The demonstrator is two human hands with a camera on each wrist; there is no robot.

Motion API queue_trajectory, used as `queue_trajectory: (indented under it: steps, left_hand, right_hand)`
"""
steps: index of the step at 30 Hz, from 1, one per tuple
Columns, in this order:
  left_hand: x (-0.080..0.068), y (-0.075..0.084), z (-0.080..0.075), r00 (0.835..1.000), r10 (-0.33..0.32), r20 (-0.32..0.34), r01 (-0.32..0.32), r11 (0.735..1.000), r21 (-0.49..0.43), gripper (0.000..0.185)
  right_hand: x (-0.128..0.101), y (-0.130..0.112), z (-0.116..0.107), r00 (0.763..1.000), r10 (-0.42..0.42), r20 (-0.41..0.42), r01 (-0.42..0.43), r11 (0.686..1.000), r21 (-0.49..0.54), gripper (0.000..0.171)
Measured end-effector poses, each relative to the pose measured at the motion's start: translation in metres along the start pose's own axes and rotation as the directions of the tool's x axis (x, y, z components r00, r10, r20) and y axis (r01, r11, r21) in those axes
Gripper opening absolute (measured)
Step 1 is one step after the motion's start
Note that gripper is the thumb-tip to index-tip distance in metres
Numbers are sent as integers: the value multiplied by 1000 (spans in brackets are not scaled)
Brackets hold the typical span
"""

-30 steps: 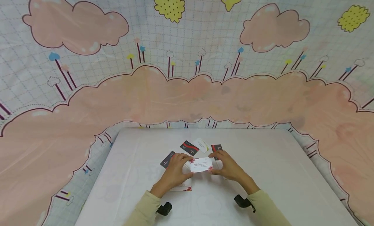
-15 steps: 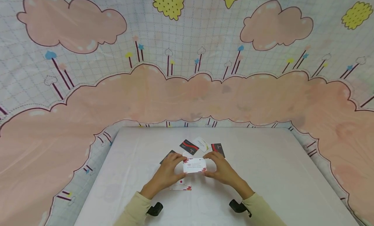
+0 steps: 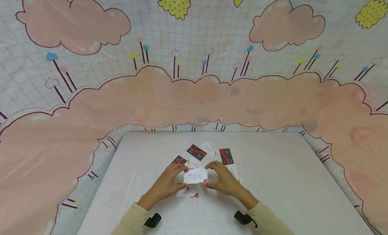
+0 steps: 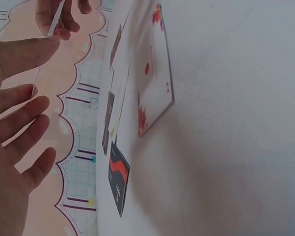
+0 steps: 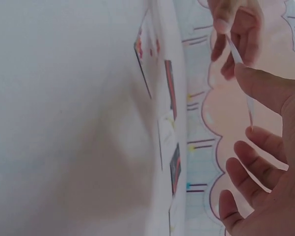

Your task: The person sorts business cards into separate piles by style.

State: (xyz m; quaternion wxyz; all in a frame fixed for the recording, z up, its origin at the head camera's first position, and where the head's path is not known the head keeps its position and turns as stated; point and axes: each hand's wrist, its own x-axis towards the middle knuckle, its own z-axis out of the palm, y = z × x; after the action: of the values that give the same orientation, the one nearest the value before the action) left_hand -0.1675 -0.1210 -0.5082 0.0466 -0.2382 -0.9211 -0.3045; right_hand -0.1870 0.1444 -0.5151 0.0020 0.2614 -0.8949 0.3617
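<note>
My two hands hold a white business card [image 3: 195, 176] with red floral corners above the table. The left hand [image 3: 180, 177] pinches its left end and the right hand [image 3: 211, 176] pinches its right end. In the left wrist view the card [image 4: 48, 45] shows edge-on between my thumb and the other hand's fingers. The right wrist view also shows the card [image 5: 241, 73] edge-on, as a thin strip. Right under it on the table lies a second white card [image 3: 188, 193] with a red dot and floral corners.
Several more cards lie scattered on the white table [image 3: 272, 181] beyond the hands: dark cards [image 3: 196, 152] [image 3: 226, 156] [image 3: 179, 159] and white cards [image 3: 208, 149] [image 3: 235, 172]. A cloud-patterned cloth [image 3: 194, 93] hangs behind and around the table.
Both hands have carried the held card leftward and closer to me. Dark and white cards they covered before are now in view.
</note>
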Motion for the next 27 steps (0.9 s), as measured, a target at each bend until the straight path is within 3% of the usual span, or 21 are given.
queue_trajectory:
  steps: [15,24,27]
  left_hand:
    - [-18,-17,5,998,-38,58,37,999,30,59]
    - [-23,-31,13,998,38,54,-39,999,17,56]
    - [-24,-34,16,997,38,61,-39,999,19,57]
  right_hand:
    - [-3,0,29,999,4,35,-2,999,-37,54]
    - [-5,0,45,1000,-6,23,9,987,-160,55]
    - [-5,0,48,999,7,38,0,983,-181,54]
